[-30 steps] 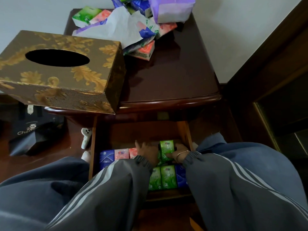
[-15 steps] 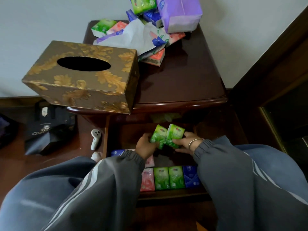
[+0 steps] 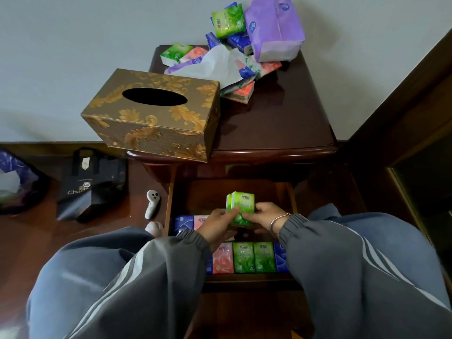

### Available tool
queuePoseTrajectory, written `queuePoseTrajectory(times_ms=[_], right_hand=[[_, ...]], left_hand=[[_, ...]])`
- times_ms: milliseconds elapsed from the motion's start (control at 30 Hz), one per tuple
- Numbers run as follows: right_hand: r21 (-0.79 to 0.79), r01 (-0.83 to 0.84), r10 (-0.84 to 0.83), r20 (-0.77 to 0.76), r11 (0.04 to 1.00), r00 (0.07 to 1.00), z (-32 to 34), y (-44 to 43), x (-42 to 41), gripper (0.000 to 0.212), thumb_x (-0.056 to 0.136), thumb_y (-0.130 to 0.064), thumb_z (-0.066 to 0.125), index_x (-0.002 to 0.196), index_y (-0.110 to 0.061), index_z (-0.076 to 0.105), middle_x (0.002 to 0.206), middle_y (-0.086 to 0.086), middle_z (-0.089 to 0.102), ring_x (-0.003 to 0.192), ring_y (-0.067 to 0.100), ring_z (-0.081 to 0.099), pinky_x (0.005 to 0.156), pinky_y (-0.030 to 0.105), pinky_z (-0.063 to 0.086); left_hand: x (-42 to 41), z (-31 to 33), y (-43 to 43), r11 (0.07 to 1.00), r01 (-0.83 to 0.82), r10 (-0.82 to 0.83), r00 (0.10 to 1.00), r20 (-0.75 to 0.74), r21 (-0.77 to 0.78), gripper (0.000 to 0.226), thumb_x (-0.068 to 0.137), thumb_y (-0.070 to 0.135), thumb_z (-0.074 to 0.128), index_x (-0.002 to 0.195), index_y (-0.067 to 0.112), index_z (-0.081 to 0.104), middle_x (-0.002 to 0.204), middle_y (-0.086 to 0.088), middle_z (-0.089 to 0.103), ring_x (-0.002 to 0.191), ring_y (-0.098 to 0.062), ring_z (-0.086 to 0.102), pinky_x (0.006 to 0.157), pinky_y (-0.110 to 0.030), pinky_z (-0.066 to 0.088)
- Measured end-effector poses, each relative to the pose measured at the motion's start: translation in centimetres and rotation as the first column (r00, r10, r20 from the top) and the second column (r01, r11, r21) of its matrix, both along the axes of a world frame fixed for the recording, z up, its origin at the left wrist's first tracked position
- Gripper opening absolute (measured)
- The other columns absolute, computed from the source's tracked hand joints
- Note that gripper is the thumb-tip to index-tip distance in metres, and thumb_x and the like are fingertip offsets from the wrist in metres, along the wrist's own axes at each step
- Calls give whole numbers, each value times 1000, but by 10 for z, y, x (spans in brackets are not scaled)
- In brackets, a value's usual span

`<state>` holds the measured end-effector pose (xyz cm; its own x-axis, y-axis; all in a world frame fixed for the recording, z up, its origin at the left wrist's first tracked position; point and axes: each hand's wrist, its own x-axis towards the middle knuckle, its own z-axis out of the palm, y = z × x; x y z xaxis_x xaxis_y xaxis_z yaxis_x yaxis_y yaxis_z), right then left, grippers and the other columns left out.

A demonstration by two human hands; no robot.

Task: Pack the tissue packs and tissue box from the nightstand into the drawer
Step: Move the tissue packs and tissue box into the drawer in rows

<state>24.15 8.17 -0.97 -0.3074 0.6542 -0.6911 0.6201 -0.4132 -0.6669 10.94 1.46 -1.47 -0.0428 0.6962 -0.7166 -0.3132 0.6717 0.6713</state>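
Observation:
Two green tissue packs (image 3: 241, 204) stand pressed together upright over the open drawer (image 3: 291, 199). My left hand (image 3: 217, 222) grips them from the left and my right hand (image 3: 264, 214) grips them from the right. Below my hands, a row of pink, green and blue packs (image 3: 252, 257) lies along the drawer's front; more packs (image 3: 186, 221) sit at its left. The gold patterned tissue box (image 3: 156, 113) overhangs the nightstand's (image 3: 288, 123) front left corner. Several loose packs (image 3: 228, 23), a purple tissue bundle (image 3: 274, 28) and crumpled wrapping (image 3: 217, 66) are piled at the back.
A black paper bag (image 3: 90, 184) and a dark plastic bag (image 3: 17, 182) stand on the floor to the left. A white controller (image 3: 152, 204) lies beside the drawer. Dark wooden furniture (image 3: 403, 143) rises on the right. My knees frame the drawer's front.
Both hands lifted two green packs out of the drawer's rows, then squared them together upright. The view pulled back and up.

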Motion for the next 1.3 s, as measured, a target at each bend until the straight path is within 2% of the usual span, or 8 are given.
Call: queuePoseTrajectory(times_ms=[100,200,333,500,633,833,1033,1300], right_hand=[[-18,-54,54,-2,998,999,5,5,4,46,91,-28,58,130,-5,52,114,11,62,98,24,62,84,37,51],[137,-136,131,49,981,990,8,21,12,59,86,-41,62,137,-19,44,123,3,59,111,18,57,88,27,45],[5,-113,112,-179,994,978,-6,24,13,21,81,-28,71,101,-25,64,112,6,66,104,21,63,94,40,52],[-153,-22,-32,-341,988,940,-33,17,11,13,81,-15,70,93,-19,68,95,4,70,88,16,68,82,29,56],[46,4,3,-133,999,991,-44,37,22,26,78,-18,74,102,-11,66,89,0,67,81,9,63,73,15,50],[171,-156,137,117,973,984,-64,50,22,35,74,-24,78,103,-10,66,87,-1,61,86,13,58,78,21,42],[144,-316,286,197,938,938,-77,40,5,39,83,-26,70,116,-6,63,114,8,62,102,15,56,83,18,36],[290,-491,314,489,822,814,-84,6,-14,45,96,-36,48,132,-10,48,129,15,59,115,31,56,88,32,43]], left_hand=[[-5,2,-4,999,40,-38,988,-150,12,41,95,31,56,123,1,52,122,-17,62,100,-20,63,78,-27,53],[-14,4,-9,987,157,-149,963,-225,21,34,92,31,62,116,9,54,109,-9,64,93,-18,64,88,-36,52],[-20,7,-15,977,214,-208,966,-155,22,36,91,28,63,120,8,53,110,-9,66,89,-13,70,80,-31,58],[-33,14,-20,905,425,-390,797,-461,-30,46,94,37,57,132,13,52,122,-5,62,105,-16,61,87,-28,48],[-50,27,-25,928,373,-270,665,-696,-4,47,95,31,57,135,9,50,129,-7,59,116,-20,57,91,-23,41],[-102,26,-47,991,117,-110,463,-880,-62,48,91,20,59,136,10,48,135,-16,48,122,-32,49,101,-37,39],[-107,-10,-53,957,65,-261,612,-747,-281,37,92,26,56,121,5,52,125,-17,57,112,-30,56,89,-34,45],[-101,-18,-45,944,58,-297,574,-763,-324,46,89,27,60,128,6,47,131,-14,51,117,-30,55,95,-38,47]])
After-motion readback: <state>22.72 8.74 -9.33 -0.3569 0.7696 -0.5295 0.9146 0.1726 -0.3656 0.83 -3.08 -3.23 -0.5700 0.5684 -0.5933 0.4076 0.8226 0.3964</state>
